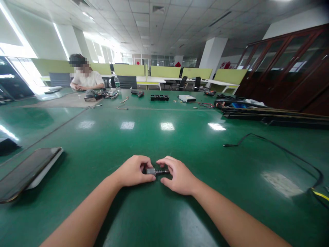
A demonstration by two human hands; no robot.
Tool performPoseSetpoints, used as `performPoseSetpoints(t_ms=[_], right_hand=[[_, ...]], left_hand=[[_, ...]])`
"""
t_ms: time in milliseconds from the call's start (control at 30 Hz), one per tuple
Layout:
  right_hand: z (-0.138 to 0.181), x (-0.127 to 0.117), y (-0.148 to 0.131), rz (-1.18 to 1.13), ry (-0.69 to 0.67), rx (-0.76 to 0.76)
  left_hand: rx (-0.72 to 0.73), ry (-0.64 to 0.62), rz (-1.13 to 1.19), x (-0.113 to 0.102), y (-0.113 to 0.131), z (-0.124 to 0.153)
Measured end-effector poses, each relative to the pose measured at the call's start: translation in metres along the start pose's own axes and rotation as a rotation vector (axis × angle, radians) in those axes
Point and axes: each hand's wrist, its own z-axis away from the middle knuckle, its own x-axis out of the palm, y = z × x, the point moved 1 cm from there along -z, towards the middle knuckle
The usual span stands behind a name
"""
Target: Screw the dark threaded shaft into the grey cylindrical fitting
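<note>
In the head view, my left hand (136, 170) grips a short grey metal cylinder (151, 171) between thumb and fingers. A thin dark ridged shaft (160, 172) sticks out of the cylinder to the right, lying nearly level just over the green tabletop (144, 212). My right hand (179, 175) is curved around the shaft's far end, its thumb and index finger apart. The shaft's tip is partly hidden by the right fingers, and I cannot make out whether they touch it.
A dark flat device (28, 171) lies at the left. A black cable (277, 144) curves across the right side. Toward the back stand a black slotted part (159, 97), a white box (187, 98) and piled dark panels (257, 115). Another person (87, 79) sits at the far left.
</note>
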Motion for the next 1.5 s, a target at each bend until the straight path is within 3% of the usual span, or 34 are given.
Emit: performPoseSetpoints(t_ms=[967,1500], right_hand=[[0.001,0.001,0.001,0.083,0.002,-0.02],[0.002,0.004,0.0,0.097,0.014,-0.04]], left_hand=[[-0.092,0.031,0.051,0.005,0.0,0.007],[0.003,0.081,0.003,0.004,0.003,0.022]])
